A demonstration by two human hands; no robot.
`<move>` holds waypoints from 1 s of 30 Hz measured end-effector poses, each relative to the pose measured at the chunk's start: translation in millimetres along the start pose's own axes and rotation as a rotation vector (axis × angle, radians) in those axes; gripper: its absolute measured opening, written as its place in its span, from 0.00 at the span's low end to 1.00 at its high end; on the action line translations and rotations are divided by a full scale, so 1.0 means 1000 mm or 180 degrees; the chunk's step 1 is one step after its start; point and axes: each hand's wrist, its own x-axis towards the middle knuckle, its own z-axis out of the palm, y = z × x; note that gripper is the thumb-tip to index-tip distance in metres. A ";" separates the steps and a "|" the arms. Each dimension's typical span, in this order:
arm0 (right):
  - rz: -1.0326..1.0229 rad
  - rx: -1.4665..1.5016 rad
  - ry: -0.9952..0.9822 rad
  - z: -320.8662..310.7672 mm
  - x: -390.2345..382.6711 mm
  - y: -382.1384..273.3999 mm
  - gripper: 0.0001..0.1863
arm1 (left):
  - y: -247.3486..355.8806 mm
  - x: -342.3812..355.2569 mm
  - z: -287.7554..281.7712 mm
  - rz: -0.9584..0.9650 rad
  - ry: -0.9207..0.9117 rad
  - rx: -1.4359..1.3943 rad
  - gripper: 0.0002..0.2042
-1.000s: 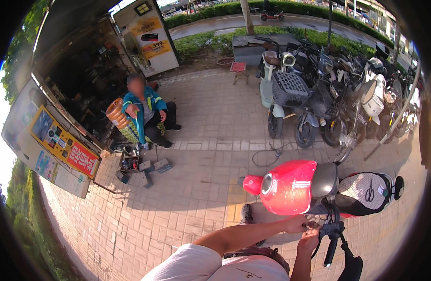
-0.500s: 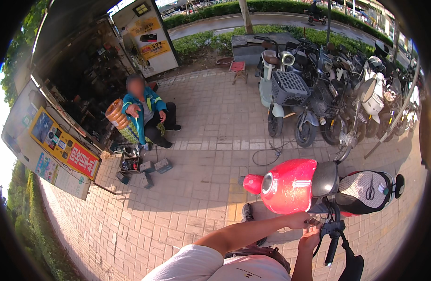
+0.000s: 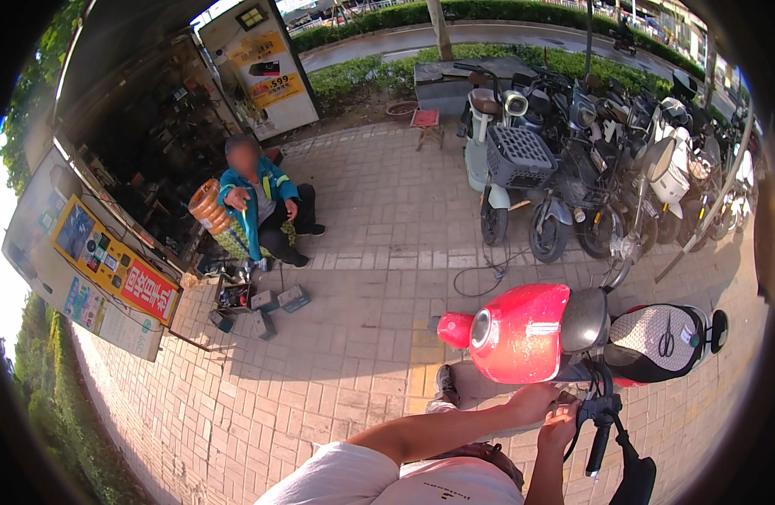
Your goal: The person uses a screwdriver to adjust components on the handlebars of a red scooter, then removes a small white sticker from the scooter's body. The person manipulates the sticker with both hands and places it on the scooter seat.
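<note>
Free: brick paving [image 3: 362,337] left of red scooter [image 3: 522,332] | Blocked: handlebar grip [image 3: 598,442] just beside right hand [image 3: 558,425]; scooter body ahead | Far: parked scooters [image 3: 572,168], seated person [image 3: 261,202]

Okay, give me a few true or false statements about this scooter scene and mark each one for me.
1. Both hands are at the handlebar area of the red scooter. True: the left hand and the right hand meet beside the black handlebar grip.
2. The red scooter's seat has a patterned cover. True.
3. The seated person in the teal jacket is riding a scooter. False: that person sits by the stall.
4. The pale scooter has a front basket. True.
5. The ground is grass. False: it is brick paving.
</note>
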 end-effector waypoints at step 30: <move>-0.1506 -0.5035 0.0688 0.039 -0.035 -0.136 0.44 | -0.019 -0.004 -0.005 -0.0632 -0.0628 -0.1151 0.10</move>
